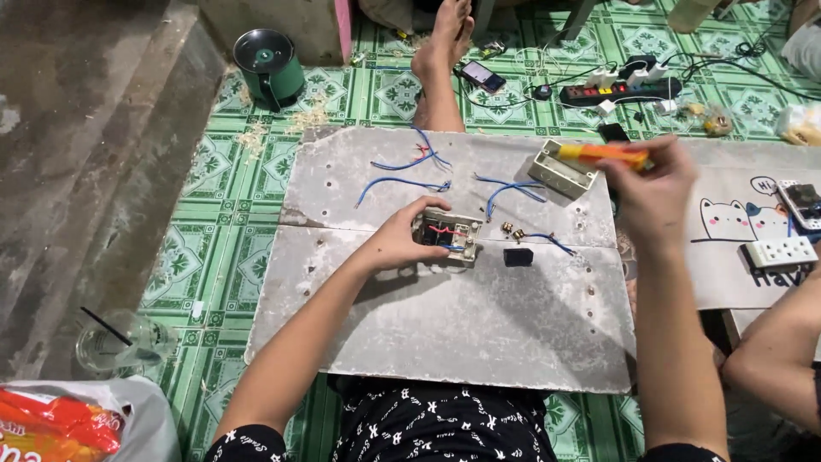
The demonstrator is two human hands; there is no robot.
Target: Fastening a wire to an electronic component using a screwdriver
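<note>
The switch unit (pixel 447 233) lies back-up near the middle of the board (pixel 445 325), its red and blue wiring exposed, which seems to be why it is turned that way. The left hand (pixel 402 241) closes around its left end, thumb over the top edge, pinning it to the board. The right hand (pixel 654 192) is raised well to the right, fingers wrapped about an orange screwdriver (pixel 611 154) held level (its tip blurred). Just beneath it rests an empty wall box (pixel 562 169). Loose blue wires (pixel 402 181) and a small black part (pixel 517 256) lie within easy reach. Further off: a power strip (pixel 620 90), a phone (pixel 483 76).
</note>
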